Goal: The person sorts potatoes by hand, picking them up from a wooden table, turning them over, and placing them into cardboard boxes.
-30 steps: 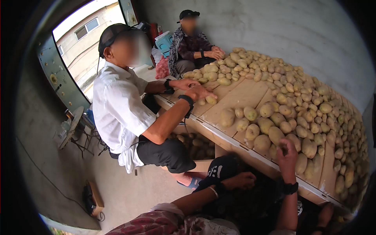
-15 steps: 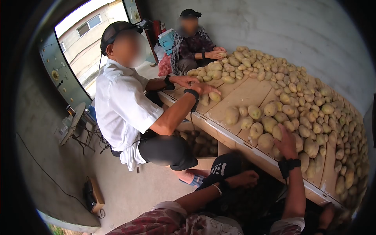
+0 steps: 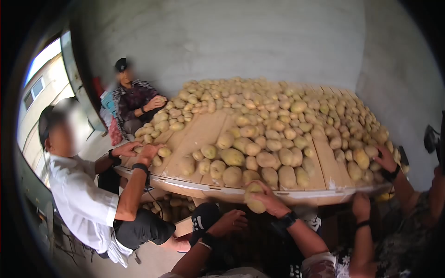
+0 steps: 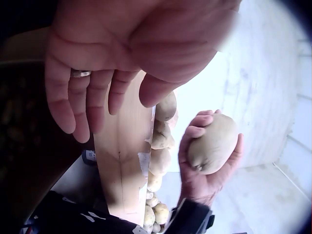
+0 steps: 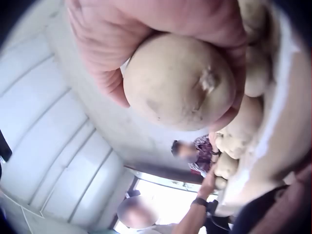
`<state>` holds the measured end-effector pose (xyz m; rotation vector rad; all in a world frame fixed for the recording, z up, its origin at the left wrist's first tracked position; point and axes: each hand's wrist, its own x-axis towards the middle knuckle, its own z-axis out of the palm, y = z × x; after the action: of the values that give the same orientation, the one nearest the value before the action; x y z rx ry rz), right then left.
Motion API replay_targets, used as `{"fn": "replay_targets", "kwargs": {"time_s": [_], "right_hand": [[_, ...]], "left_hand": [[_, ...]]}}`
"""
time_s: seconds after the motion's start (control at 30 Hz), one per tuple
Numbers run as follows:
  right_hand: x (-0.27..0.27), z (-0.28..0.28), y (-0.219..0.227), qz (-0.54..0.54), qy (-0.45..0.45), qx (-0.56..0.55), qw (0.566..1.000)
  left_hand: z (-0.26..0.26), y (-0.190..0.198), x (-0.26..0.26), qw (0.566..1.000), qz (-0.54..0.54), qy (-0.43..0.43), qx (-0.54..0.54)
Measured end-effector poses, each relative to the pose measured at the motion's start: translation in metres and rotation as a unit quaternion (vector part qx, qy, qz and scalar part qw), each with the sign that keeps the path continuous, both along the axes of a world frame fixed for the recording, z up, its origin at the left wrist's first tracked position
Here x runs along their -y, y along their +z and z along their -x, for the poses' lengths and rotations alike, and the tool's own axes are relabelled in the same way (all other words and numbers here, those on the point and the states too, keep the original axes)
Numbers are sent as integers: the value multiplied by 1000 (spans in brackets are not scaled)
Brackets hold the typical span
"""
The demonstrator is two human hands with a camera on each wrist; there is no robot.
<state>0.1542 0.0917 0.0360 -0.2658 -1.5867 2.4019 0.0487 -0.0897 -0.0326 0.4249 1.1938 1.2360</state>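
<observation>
My right hand (image 3: 271,203) grips a large tan potato (image 3: 254,198) just off the table's front edge. The right wrist view shows the fingers wrapped round that potato (image 5: 178,83), with a dark pitted spot on its skin. In the left wrist view, the same potato (image 4: 214,145) is held up in the right hand beside the table edge. My left hand (image 3: 231,222) hangs below the table edge and holds nothing. Its fingers (image 4: 95,97) are loosely bent, and one wears a ring.
A broad wooden table (image 3: 199,134) bears a large heap of potatoes (image 3: 273,104). At the left a person in a white shirt (image 3: 79,194) handles potatoes; another person (image 3: 134,95) sits at the far corner. Another person's hand (image 3: 385,160) reaches in from the right. Under the table lie more potatoes (image 3: 171,204).
My right hand has reached to the potatoes at the front edge and drawn one back off the table. The head view has swung to the right. My left hand stays low.
</observation>
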Motion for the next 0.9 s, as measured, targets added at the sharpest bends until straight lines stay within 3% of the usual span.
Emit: {"fn": "replay_targets", "kwargs": {"time_s": [0.03,0.1,0.17,0.2,0.23,0.27,0.3,0.33,0.37,0.4,0.47,0.5,0.57,0.63,0.67,0.73,0.83,0.9], "right_hand": [[7,-3,-14,25,8,13,1000],[23,1,-62,-44,-55,25,997],[37,6,-80,-84,-74,27,993],[43,9,-85,-89,-83,31,992],[46,14,-87,-62,-88,40,993],[47,22,-89,-148,-150,-21,977],[45,29,-92,-154,-161,-50,974],[43,30,-84,-129,-159,-55,977],[41,31,-75,-108,-156,-61,980],[38,32,-72,-108,-154,-62,980],[36,33,-67,-166,-145,-94,971],[37,32,-70,-186,-156,-90,966],[34,33,-84,-239,-165,-88,953],[33,29,-82,-182,-91,-23,979],[35,30,-80,-256,-146,-50,954],[34,25,-82,-200,-114,-19,973],[32,17,-73,-265,-117,-23,957],[30,14,-72,-254,-79,-9,964]], "left_hand": [[-2,5,-2,1000,11,22,12],[-4,15,-7,1000,11,-10,2],[-6,11,-2,999,12,-39,-6],[-3,7,1,949,-55,-108,-292],[-3,14,-3,809,-134,-168,-547],[-6,24,-3,815,-50,-166,-553],[-6,24,-7,814,-48,-174,-552],[-6,23,-8,978,-61,-60,-192],[-6,22,-9,975,-65,70,200],[-7,21,-10,975,-66,72,199],[-10,21,-8,991,-92,31,91],[-10,16,-5,990,-98,45,87],[-5,1,-7,998,-64,1,-6],[-5,-2,-5,997,-76,2,-7],[-3,1,-3,995,-92,44,-18],[-7,6,-3,998,-70,-5,-3],[-8,6,-2,998,-64,8,-20],[-8,13,1,997,-63,20,-33]]}}
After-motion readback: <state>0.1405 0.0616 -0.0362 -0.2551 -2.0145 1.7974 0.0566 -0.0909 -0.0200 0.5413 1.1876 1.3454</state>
